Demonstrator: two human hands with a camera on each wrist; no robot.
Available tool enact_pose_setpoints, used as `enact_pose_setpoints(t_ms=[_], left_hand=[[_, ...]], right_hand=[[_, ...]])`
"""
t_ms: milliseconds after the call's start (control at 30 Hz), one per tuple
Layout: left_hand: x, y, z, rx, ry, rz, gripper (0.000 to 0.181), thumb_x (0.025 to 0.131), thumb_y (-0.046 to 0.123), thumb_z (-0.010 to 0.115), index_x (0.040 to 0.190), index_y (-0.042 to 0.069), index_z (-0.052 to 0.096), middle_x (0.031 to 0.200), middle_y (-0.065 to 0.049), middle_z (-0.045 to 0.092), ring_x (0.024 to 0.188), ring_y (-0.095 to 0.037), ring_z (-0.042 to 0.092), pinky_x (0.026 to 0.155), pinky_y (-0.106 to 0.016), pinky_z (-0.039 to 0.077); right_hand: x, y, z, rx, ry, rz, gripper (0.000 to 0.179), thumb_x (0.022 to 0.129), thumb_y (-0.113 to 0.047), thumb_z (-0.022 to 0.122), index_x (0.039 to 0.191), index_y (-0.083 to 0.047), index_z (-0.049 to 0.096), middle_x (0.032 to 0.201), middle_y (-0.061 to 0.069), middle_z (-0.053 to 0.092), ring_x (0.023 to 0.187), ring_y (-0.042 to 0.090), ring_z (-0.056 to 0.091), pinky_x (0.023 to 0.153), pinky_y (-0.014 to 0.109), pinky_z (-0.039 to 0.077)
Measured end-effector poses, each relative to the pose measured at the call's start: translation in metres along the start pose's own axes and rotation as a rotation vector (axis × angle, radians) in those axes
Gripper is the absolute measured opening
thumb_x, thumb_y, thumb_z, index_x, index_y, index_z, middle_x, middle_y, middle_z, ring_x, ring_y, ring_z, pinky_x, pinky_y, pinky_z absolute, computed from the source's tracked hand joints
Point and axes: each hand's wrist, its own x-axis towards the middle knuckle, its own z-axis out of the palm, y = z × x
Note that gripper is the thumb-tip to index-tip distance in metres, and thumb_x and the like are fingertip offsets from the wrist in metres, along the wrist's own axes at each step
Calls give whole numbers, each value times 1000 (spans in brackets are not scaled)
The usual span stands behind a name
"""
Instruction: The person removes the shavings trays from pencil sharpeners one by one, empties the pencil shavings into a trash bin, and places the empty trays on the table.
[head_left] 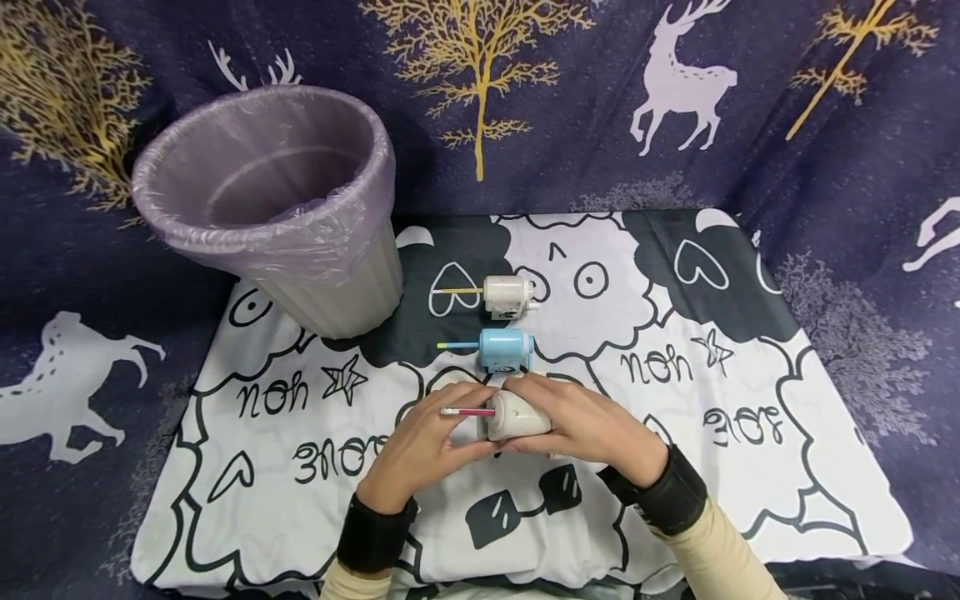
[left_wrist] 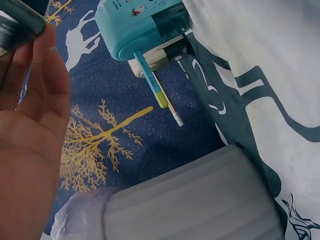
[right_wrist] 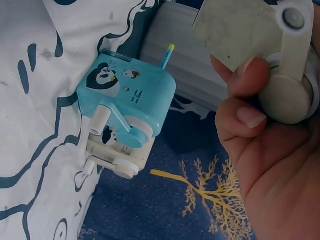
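Both hands hold a cream crank pencil sharpener (head_left: 519, 417) low over the table, a pinkish-red pencil (head_left: 471, 412) sticking out of its left side. My left hand (head_left: 420, 442) grips it from the left, fingers and thumb bent around the body. From the other side my right hand (head_left: 592, 423) grips it; the right wrist view shows fingers against the sharpener (right_wrist: 240, 32) near its crank (right_wrist: 292, 60). Just beyond stands a blue pencil sharpener (head_left: 504, 350) with a blue pencil (head_left: 459, 345) in it. Behind that is another cream sharpener (head_left: 506, 293) with a yellow pencil (head_left: 459, 291).
A tall bin (head_left: 337, 292) lined with a lilac plastic bag (head_left: 300, 242) stands at the table's back left. The cartoon-print cloth (head_left: 675, 500) covers the table. A dark blue curtain (head_left: 555, 125) with deer and trees hangs behind.
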Motion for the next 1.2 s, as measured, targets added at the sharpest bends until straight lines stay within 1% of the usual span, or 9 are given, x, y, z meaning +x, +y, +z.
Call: enact_pose_setpoints(t_ms=[200, 433, 600, 767, 833, 900, 1067, 1133, 1200], left_hand=[[1, 2, -1, -24, -44, 5, 59, 90, 32, 87, 143, 14, 67, 135, 0, 67, 120, -17, 66, 100, -37, 55], [3, 4, -2, -26, -85, 5, 62, 92, 35, 85, 146, 12, 64, 137, -2, 67, 124, -18, 65, 103, -37, 54], [0, 10, 0, -39, -121, 5, 61, 93, 37, 84, 145, 11, 64, 136, -2, 67, 122, -17, 65, 103, -36, 54], [-6, 13, 7, -43, -106, 45, 62, 94, 39, 83, 146, 12, 65, 138, 1, 67, 123, -14, 65, 105, -30, 52], [-7, 13, 7, -51, -100, 43, 62, 93, 38, 85, 146, 12, 65, 138, 1, 67, 123, -13, 65, 105, -28, 52], [-8, 15, 5, -62, -101, 16, 64, 91, 37, 87, 146, 11, 65, 137, 0, 67, 123, -13, 65, 106, -28, 52], [-8, 17, -2, -94, -119, -104, 66, 90, 43, 88, 144, 13, 66, 133, 3, 68, 121, -10, 64, 105, -30, 53], [-8, 17, -6, -90, -109, -122, 62, 88, 46, 88, 139, 15, 68, 129, 5, 69, 118, -8, 65, 104, -29, 53], [-8, 16, -10, -80, -84, -116, 58, 87, 47, 89, 132, 17, 71, 124, 7, 70, 116, -6, 65, 102, -28, 54]], right_hand=[[-3, 0, 0, 11, -1, 21, 55, 96, -42, 82, 138, -15, 60, 115, -6, 67, 93, 5, 60, 76, 28, 55], [-7, 0, -1, 33, 0, 7, 51, 97, -40, 81, 136, -15, 61, 110, -10, 64, 92, 3, 58, 75, 27, 55], [-16, -2, 3, 61, -22, 23, 49, 98, -40, 80, 136, -17, 60, 110, -12, 63, 89, 1, 58, 73, 24, 54], [-26, -5, 6, 59, -27, 54, 51, 97, -43, 81, 137, -20, 60, 110, -15, 63, 89, -1, 57, 72, 23, 53], [-26, -7, 6, 61, -31, 71, 52, 97, -45, 80, 137, -20, 60, 111, -15, 63, 90, -1, 58, 72, 23, 54], [-25, -9, 5, 67, -33, 84, 52, 97, -46, 79, 137, -20, 60, 112, -14, 64, 90, -1, 58, 72, 24, 54], [-21, -12, 5, 68, -17, 86, 61, 93, -50, 81, 142, -21, 59, 118, -12, 67, 95, 0, 61, 77, 28, 57], [-18, -13, 4, 68, -5, 80, 66, 90, -50, 83, 145, -21, 57, 121, -11, 68, 97, 1, 62, 78, 29, 57], [-14, -13, 3, 74, 8, 65, 67, 89, -49, 84, 145, -23, 56, 120, -11, 68, 97, 1, 62, 78, 30, 58]])
